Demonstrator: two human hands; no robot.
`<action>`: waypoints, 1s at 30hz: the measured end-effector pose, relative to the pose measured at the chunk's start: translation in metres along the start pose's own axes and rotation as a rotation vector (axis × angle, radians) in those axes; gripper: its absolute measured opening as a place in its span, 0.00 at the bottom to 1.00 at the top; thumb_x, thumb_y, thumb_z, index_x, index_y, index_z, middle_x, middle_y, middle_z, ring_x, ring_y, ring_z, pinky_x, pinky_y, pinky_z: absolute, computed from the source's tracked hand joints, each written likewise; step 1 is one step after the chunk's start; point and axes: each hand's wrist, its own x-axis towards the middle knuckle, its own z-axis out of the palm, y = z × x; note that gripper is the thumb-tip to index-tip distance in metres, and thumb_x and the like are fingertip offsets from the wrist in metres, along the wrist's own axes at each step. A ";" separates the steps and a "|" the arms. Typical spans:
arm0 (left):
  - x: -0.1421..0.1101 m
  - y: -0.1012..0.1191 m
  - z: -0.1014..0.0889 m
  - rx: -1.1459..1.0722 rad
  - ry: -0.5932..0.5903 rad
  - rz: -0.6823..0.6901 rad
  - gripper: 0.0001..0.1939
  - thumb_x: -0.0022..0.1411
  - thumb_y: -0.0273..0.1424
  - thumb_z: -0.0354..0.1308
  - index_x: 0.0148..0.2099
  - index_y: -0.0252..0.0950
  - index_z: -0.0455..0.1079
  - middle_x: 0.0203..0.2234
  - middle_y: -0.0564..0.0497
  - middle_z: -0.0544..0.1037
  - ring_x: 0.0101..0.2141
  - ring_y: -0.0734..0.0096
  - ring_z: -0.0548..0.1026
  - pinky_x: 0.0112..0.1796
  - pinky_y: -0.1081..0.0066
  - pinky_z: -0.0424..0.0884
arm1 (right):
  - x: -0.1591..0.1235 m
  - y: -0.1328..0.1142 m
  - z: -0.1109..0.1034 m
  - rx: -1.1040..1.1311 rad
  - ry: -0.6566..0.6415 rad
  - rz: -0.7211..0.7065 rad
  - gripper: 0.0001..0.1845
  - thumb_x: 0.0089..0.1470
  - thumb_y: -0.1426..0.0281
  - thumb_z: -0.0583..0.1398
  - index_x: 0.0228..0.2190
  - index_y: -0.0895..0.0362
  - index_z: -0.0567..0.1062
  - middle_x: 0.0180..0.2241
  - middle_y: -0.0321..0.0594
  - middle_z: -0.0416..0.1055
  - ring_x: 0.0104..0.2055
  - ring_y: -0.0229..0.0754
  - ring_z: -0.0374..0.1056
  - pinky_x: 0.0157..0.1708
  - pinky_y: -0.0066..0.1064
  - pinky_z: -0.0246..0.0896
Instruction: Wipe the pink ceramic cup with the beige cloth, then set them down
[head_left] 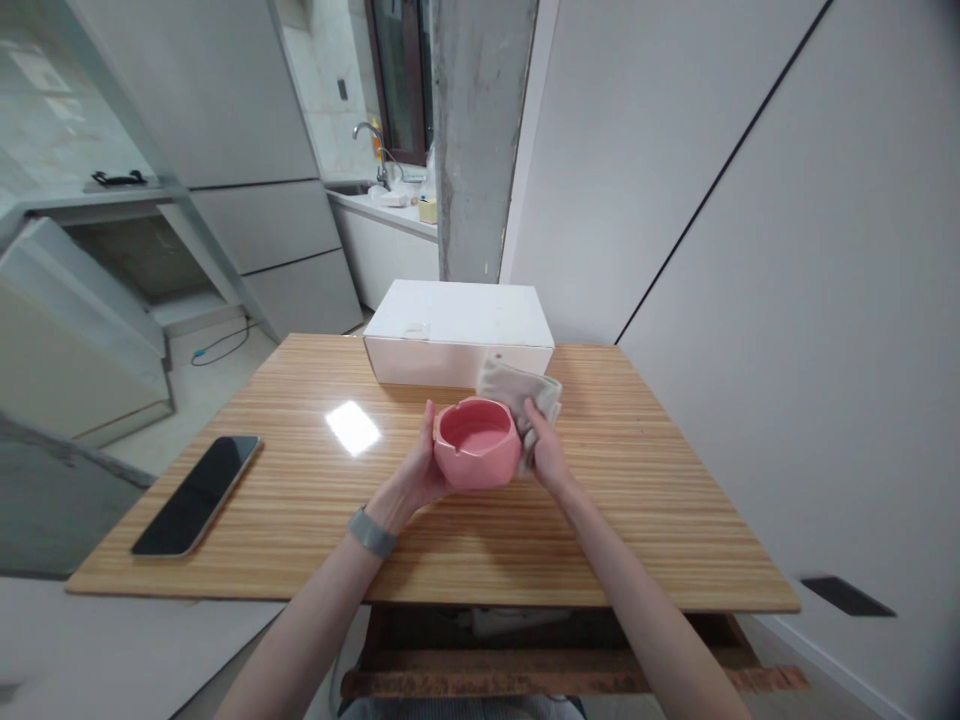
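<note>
A pink ashtray with notches in its rim is held up over the wooden table, its hollow facing up and toward me. My left hand grips it from the left side, thumb up along the wall and the other fingers underneath, partly hidden. A grey band circles that wrist. On the other side my right hand is closed on a light grey cloth, which touches the ashtray's right wall. Part of the cloth sticks up beyond the ashtray's rim.
A white box stands at the table's far edge, just behind the cloth. At the left lies a black phone on the wooden table. A white wall rises on the right. An open drawer juts out below the near edge.
</note>
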 end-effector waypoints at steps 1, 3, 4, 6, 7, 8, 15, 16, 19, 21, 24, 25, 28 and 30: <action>0.000 -0.001 -0.001 -0.004 0.006 -0.003 0.36 0.58 0.57 0.47 0.57 0.36 0.66 0.47 0.41 0.76 0.36 0.56 0.78 0.30 0.63 0.75 | -0.002 0.006 0.004 0.008 -0.068 0.073 0.18 0.44 0.54 0.65 0.33 0.54 0.78 0.33 0.34 0.79 0.46 0.44 0.73 0.50 0.35 0.66; 0.002 -0.003 -0.004 -0.018 0.052 0.032 0.32 0.60 0.53 0.49 0.55 0.34 0.68 0.44 0.42 0.78 0.37 0.59 0.78 0.34 0.64 0.75 | -0.006 0.014 0.011 0.038 -0.138 0.161 0.20 0.44 0.51 0.63 0.31 0.54 0.78 0.31 0.36 0.79 0.47 0.47 0.72 0.51 0.38 0.66; 0.003 -0.004 -0.005 -0.027 0.086 0.067 0.29 0.61 0.50 0.50 0.53 0.33 0.69 0.42 0.43 0.79 0.37 0.61 0.78 0.36 0.66 0.74 | -0.007 0.015 0.013 0.046 -0.151 0.170 0.20 0.44 0.50 0.63 0.31 0.53 0.78 0.31 0.36 0.79 0.47 0.47 0.72 0.51 0.39 0.65; 0.007 -0.004 -0.006 -0.035 0.154 0.131 0.24 0.62 0.46 0.51 0.50 0.33 0.72 0.39 0.46 0.80 0.37 0.63 0.78 0.38 0.68 0.74 | -0.006 0.018 0.014 0.045 -0.163 0.155 0.21 0.45 0.49 0.62 0.32 0.53 0.78 0.31 0.35 0.79 0.48 0.48 0.71 0.52 0.39 0.64; 0.009 -0.004 -0.006 -0.029 0.176 0.142 0.24 0.62 0.46 0.51 0.49 0.34 0.72 0.38 0.46 0.80 0.37 0.63 0.78 0.38 0.67 0.74 | -0.006 0.020 0.014 0.040 -0.172 0.141 0.21 0.46 0.49 0.61 0.33 0.52 0.78 0.33 0.35 0.79 0.49 0.47 0.71 0.53 0.39 0.63; 0.010 -0.004 -0.005 -0.020 0.194 0.150 0.23 0.62 0.46 0.51 0.48 0.34 0.73 0.37 0.47 0.81 0.37 0.63 0.78 0.38 0.67 0.74 | -0.005 0.021 0.013 0.032 -0.183 0.122 0.22 0.47 0.49 0.60 0.34 0.53 0.78 0.35 0.36 0.78 0.50 0.47 0.70 0.53 0.40 0.62; 0.016 -0.011 0.001 0.093 0.314 0.478 0.21 0.58 0.44 0.56 0.46 0.33 0.74 0.41 0.47 0.80 0.43 0.63 0.76 0.47 0.69 0.69 | -0.016 0.037 0.015 -0.155 -0.054 -0.269 0.18 0.52 0.57 0.58 0.42 0.52 0.75 0.48 0.36 0.73 0.55 0.43 0.64 0.61 0.39 0.50; 0.017 -0.014 0.002 0.116 0.325 0.516 0.22 0.58 0.44 0.56 0.47 0.33 0.73 0.42 0.46 0.80 0.44 0.62 0.76 0.48 0.68 0.69 | -0.020 0.038 0.017 -0.182 -0.027 -0.327 0.17 0.52 0.58 0.58 0.42 0.52 0.75 0.49 0.36 0.72 0.56 0.43 0.63 0.61 0.38 0.49; 0.017 -0.020 0.003 0.176 0.318 0.537 0.25 0.59 0.47 0.55 0.50 0.33 0.72 0.43 0.45 0.79 0.46 0.60 0.75 0.47 0.67 0.69 | -0.027 0.036 0.021 -0.226 0.019 -0.443 0.16 0.53 0.60 0.58 0.42 0.52 0.74 0.50 0.38 0.71 0.56 0.42 0.61 0.60 0.37 0.50; 0.015 -0.020 0.002 0.206 0.299 0.484 0.26 0.58 0.48 0.55 0.51 0.34 0.71 0.43 0.46 0.79 0.45 0.61 0.75 0.43 0.69 0.71 | -0.026 0.033 0.020 -0.222 0.035 -0.433 0.15 0.53 0.59 0.57 0.40 0.52 0.75 0.48 0.38 0.71 0.55 0.42 0.62 0.59 0.35 0.52; 0.011 -0.011 -0.003 0.226 0.204 0.307 0.29 0.57 0.52 0.54 0.51 0.35 0.71 0.40 0.45 0.80 0.40 0.60 0.77 0.33 0.71 0.74 | -0.017 0.027 0.012 -0.170 0.078 -0.291 0.16 0.53 0.57 0.57 0.38 0.52 0.76 0.45 0.36 0.73 0.52 0.39 0.65 0.58 0.33 0.52; 0.009 -0.007 -0.005 0.222 0.168 0.234 0.31 0.57 0.53 0.53 0.51 0.34 0.71 0.37 0.44 0.80 0.38 0.60 0.78 0.31 0.71 0.74 | -0.012 0.026 0.009 -0.141 0.087 -0.221 0.16 0.53 0.56 0.57 0.38 0.52 0.76 0.43 0.35 0.74 0.51 0.39 0.66 0.58 0.33 0.53; 0.006 0.001 -0.011 0.206 0.116 0.050 0.31 0.57 0.53 0.52 0.49 0.32 0.71 0.31 0.43 0.80 0.30 0.62 0.78 0.29 0.69 0.75 | -0.002 0.024 0.002 -0.040 0.059 -0.045 0.19 0.51 0.54 0.58 0.39 0.53 0.76 0.39 0.34 0.76 0.48 0.40 0.70 0.55 0.34 0.58; 0.006 0.001 -0.014 0.207 0.128 0.032 0.27 0.58 0.49 0.55 0.50 0.34 0.70 0.30 0.44 0.80 0.28 0.65 0.77 0.28 0.69 0.75 | 0.001 0.024 0.000 0.012 0.019 0.014 0.19 0.49 0.54 0.60 0.39 0.53 0.76 0.37 0.34 0.76 0.46 0.40 0.71 0.53 0.34 0.61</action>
